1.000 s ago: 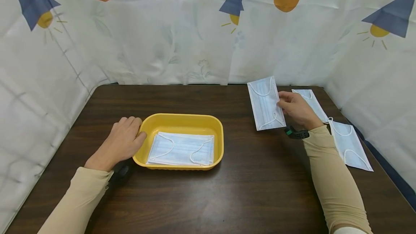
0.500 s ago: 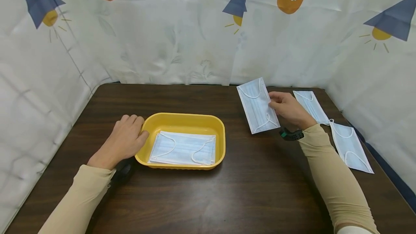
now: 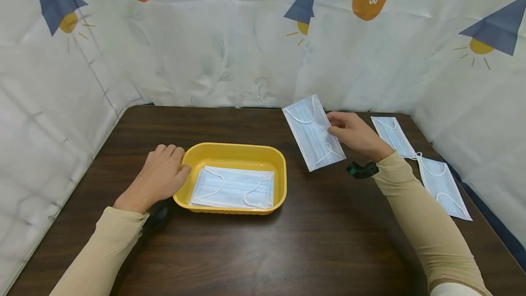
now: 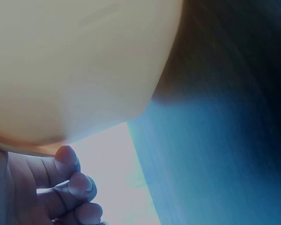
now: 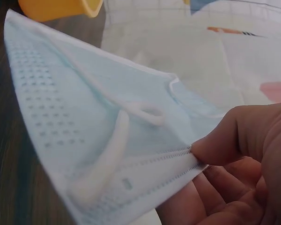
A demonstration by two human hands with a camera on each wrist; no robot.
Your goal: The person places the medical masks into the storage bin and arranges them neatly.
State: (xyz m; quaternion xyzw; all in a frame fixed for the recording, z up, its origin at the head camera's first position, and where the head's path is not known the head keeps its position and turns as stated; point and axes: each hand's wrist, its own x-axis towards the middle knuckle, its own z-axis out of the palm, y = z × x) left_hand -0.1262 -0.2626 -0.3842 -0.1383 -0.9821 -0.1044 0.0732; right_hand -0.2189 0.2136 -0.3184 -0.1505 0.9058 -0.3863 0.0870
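Observation:
My right hand (image 3: 357, 135) pinches a light blue face mask (image 3: 313, 134) by its long edge, thumb on one face and fingers behind, as the right wrist view shows. The mask is held tilted above the table, right of a yellow tray (image 3: 234, 150). Inside that tray lies a small stack of face masks (image 3: 234, 187) with white ear loops. With thumb and fingers, my left hand (image 3: 158, 175) grips the tray's left rim; in the left wrist view the curled fingertips (image 4: 79, 185) show beneath the tray's edge.
Two more face masks, one farther back (image 3: 393, 136) and one nearer (image 3: 444, 186), lie at the right side of the dark wooden table (image 3: 263, 250). A printed white curtain (image 3: 197, 49) hangs behind the table and along both sides.
My right hand has moved left with the pinched mask, bringing it closer to the tray. The left hand keeps its grip on the tray's rim.

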